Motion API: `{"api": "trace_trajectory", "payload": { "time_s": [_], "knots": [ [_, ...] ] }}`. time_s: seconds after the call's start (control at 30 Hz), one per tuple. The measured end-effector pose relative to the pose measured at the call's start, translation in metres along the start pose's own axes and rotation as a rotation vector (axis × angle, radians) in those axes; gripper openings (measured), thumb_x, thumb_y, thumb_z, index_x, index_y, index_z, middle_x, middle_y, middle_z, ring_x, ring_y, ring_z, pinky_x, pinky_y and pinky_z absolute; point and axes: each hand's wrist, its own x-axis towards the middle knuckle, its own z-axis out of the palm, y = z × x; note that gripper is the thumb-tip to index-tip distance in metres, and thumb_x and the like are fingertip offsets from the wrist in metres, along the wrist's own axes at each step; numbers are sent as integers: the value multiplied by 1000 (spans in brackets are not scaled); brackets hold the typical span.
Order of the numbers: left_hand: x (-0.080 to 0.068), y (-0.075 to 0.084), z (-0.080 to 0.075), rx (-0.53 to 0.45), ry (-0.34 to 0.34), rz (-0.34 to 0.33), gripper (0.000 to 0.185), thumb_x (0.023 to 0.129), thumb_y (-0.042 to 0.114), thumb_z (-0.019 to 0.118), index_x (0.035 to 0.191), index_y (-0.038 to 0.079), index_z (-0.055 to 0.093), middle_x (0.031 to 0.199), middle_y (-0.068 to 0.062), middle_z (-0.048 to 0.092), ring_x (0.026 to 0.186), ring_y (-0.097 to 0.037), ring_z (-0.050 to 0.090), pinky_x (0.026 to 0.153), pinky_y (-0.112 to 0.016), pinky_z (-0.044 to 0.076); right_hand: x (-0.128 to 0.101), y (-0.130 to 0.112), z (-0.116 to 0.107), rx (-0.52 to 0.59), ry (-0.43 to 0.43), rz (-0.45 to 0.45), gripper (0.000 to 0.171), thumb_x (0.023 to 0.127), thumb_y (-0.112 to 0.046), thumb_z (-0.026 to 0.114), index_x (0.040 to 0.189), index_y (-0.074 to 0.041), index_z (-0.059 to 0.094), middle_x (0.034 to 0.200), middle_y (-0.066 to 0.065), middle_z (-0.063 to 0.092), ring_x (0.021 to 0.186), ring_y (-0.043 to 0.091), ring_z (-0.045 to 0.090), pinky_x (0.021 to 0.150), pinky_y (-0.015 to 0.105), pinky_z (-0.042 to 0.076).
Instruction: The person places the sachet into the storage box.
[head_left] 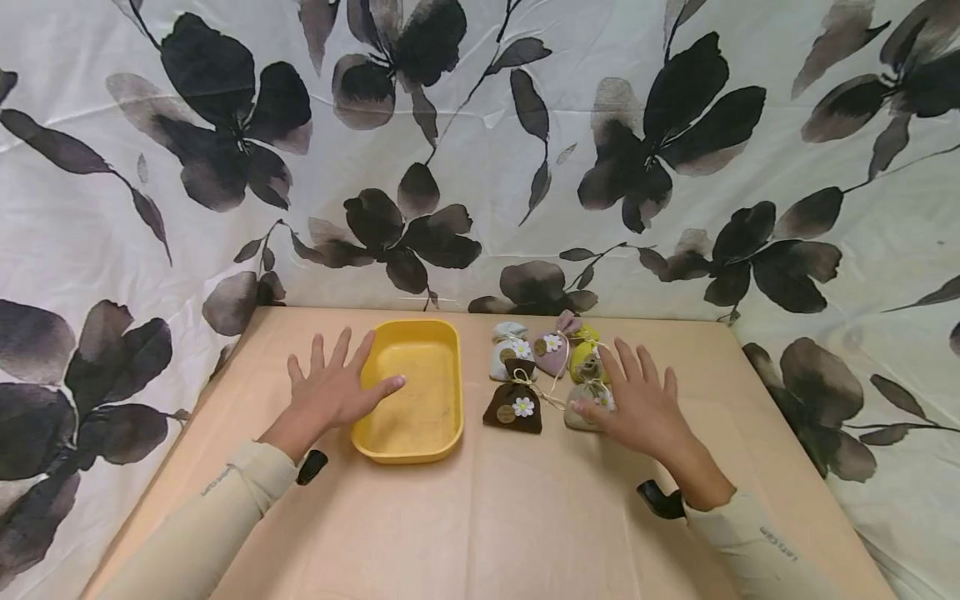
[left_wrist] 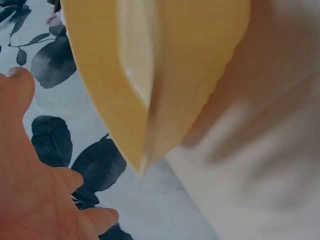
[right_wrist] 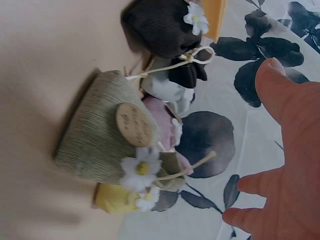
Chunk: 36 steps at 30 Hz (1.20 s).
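A yellow tray lies empty on the tan table, and shows close up in the left wrist view. My left hand is spread flat at the tray's left rim, thumb reaching over the edge; it holds nothing. Right of the tray lie several small pouches with daisies: brown, white, pink, yellow and olive. My right hand hovers spread over the olive pouch, thumb nearest it, gripping nothing. In the right wrist view the fingers stay apart from the pouches.
The tan table reaches to a floral black-and-white cloth hung at the back and both sides. Bare tabletop lies in front of the tray and pouches. Beige sleeves cover both forearms.
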Motion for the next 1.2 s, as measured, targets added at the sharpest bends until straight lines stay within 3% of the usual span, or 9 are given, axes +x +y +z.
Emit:
{"api": "trace_trajectory", "payload": {
  "time_s": [0.4,0.97,1.2],
  "knots": [
    [2,-14,15,-34,-17,-16,109,90,89,38,169,20,10,174,-24,5,156,-60,-6,114,-85,-7,-6,5,16,-12,16,5,101,92,-67,65,164,-6,28,170,24,19,155,55,15,113,85,12],
    [1,-23,25,-68,-40,-27,111,92,85,41,169,12,11,172,-28,8,155,-61,-6,117,-84,-2,-6,15,41,55,30,41,103,91,-64,69,166,-10,23,169,26,22,153,56,18,113,85,14],
    [4,-26,26,-147,-25,28,108,97,75,47,165,-2,15,169,-32,17,155,-61,6,121,-78,8,-6,19,44,77,41,23,102,92,-63,68,164,-4,26,164,32,29,148,57,29,111,81,28]
  ]
}}
